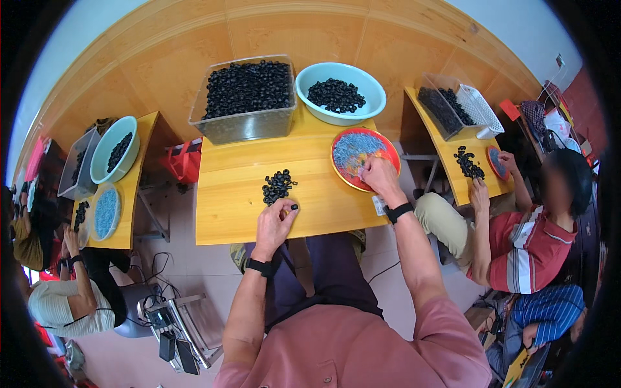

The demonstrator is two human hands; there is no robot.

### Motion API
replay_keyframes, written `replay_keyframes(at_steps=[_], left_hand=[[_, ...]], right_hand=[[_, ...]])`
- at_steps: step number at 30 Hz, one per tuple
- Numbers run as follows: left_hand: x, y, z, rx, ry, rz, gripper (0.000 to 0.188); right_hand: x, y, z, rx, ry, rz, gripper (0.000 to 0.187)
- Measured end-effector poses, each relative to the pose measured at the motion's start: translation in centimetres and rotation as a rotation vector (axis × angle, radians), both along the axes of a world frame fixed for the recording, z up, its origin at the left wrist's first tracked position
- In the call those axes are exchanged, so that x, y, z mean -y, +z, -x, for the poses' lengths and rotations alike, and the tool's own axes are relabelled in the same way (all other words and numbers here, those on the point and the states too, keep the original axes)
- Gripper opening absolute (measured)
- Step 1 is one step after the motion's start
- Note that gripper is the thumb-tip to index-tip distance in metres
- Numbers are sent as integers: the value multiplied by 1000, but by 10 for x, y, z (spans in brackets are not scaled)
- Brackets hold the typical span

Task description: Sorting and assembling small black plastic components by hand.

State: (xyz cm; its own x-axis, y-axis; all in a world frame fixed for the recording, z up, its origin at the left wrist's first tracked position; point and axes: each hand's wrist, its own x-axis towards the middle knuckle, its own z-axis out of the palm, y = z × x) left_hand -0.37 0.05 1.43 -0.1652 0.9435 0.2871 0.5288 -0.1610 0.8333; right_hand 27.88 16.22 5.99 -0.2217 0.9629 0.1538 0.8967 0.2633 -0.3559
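My left hand (274, 224) is closed by the near edge of the yellow table, pinching a small black cylindrical part (294, 207) between its fingertips. Just beyond it lies a loose heap of similar black parts (278, 186). My right hand (381, 176) reaches over a round red tray (392, 155) with a yellow rim. Many small blue pieces (354, 146) are spread in that tray. The right fingers are bent together down at the pieces; what they hold, if anything, is too small to make out.
At the table's back stand a clear plastic bin (246, 130) and a light-blue basin (349, 118), both holding black parts. Similar tables flank mine, with a person (530, 249) working at the right and another (71, 304) at the left. A metal stool (187, 330) with cables stands left of me.
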Motion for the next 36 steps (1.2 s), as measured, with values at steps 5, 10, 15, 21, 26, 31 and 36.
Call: replay_keyframes(at_steps=[5, 10, 15, 21, 26, 31, 36], left_hand=[[1, -2, 2, 111, 12, 12, 18], [-2, -5, 4, 200, 7, 54, 19], [-6, -15, 4, 425, -5, 89, 20], [-4, -6, 3, 578, -41, 143, 20], [-4, -4, 4, 506, -44, 145, 18], [-5, -8, 4, 474, -21, 126, 18], [-8, -18, 9, 578, -31, 123, 18]], right_hand=[[12, 14, 1, -279, -88, -49, 15], [34, 8, 32, -471, 28, -64, 10], [66, -4, 85, -647, 182, 69, 5], [99, -23, 127, -626, 353, 178, 13], [105, -39, 133, -647, 317, 208, 14], [108, -40, 132, -684, 305, 225, 16], [116, -34, 135, -599, 329, 119, 14]])
